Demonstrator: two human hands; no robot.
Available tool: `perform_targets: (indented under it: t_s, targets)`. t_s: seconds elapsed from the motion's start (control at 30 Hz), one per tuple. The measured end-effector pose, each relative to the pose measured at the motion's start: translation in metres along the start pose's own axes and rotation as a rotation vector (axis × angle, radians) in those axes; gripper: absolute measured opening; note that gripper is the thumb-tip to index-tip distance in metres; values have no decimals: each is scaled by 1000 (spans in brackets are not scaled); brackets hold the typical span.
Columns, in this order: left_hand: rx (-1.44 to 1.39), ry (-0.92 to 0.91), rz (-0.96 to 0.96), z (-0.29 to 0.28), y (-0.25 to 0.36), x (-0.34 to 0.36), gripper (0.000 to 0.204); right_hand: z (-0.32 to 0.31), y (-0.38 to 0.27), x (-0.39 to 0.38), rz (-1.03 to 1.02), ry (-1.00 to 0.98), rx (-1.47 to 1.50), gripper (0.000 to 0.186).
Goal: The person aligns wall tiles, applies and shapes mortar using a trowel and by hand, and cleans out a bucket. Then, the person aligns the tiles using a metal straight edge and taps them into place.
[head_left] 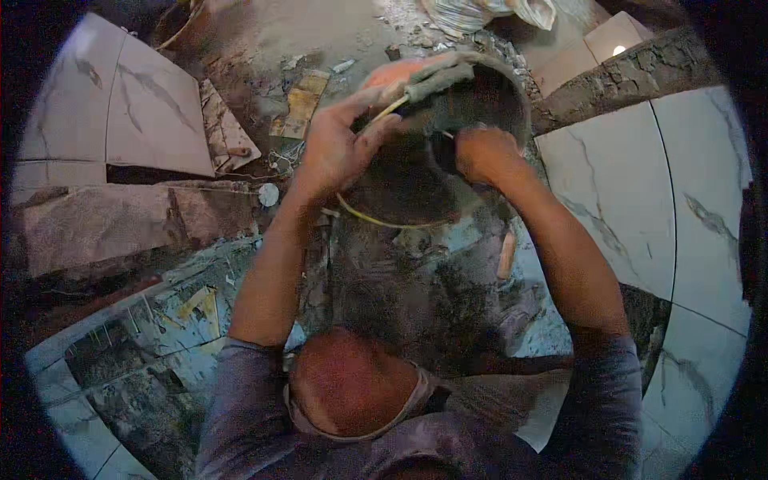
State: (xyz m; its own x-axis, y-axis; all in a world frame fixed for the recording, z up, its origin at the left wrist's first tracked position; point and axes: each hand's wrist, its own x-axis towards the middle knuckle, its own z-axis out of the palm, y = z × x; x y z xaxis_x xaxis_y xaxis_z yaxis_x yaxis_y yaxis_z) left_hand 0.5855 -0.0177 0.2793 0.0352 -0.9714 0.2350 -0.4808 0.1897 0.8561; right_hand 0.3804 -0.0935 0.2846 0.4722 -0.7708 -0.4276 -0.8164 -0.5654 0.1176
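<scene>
Building site: marbled tiles (600, 196), rubble (404, 24)

Rough, grimy floor (276, 36) strewn with rubble (404, 20).
Large, pale tiles with grey veins (156, 104) cover its left side, and matching veined tiles (608, 184) the right, below a strip of rough mortar (632, 76). Between them lie a broken tile piece (224, 128), a yellowish-brown scrap (304, 104), a small white disc (268, 194), a wooden-looking handle (506, 256) and, farthest off, a crumpled pale sack (468, 16).

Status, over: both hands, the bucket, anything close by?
Left hand holding bucket at left rim. Right hand at bucket's mouth, grasp too blurred to tell. Bucket dark inside. Tan stick-like piece nearby.
</scene>
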Motion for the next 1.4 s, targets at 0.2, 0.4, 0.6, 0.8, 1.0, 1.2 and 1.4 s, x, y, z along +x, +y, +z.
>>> perform_targets:
  t_s: [0.2, 0.4, 0.6, 0.8, 1.0, 1.2, 1.4]
  targets:
    - [53, -9, 128, 8, 18, 16, 34, 15, -7, 59, 85, 256, 152, 31]
    - [218, 33, 161, 22, 7, 3, 37, 91, -12, 102, 62, 670, 200, 52]
    - [97, 45, 83, 24, 3, -1, 35, 115, -12, 113, -37, 528, 366, 49]
    - [-69, 70, 81, 18, -9, -8, 35, 132, -21, 130, -156, 445, 523, 46]
    - [-69, 31, 37, 8, -21, -6, 37, 145, -24, 154, -272, 362, 678, 44]
    - [-74, -27, 40, -6, -24, 0, 40, 163, -27, 178, -331, 329, 793, 41]
    - [-146, -41, -78, -10, -26, 2, 40, 98, -49, 156, -435, 264, 918, 21]
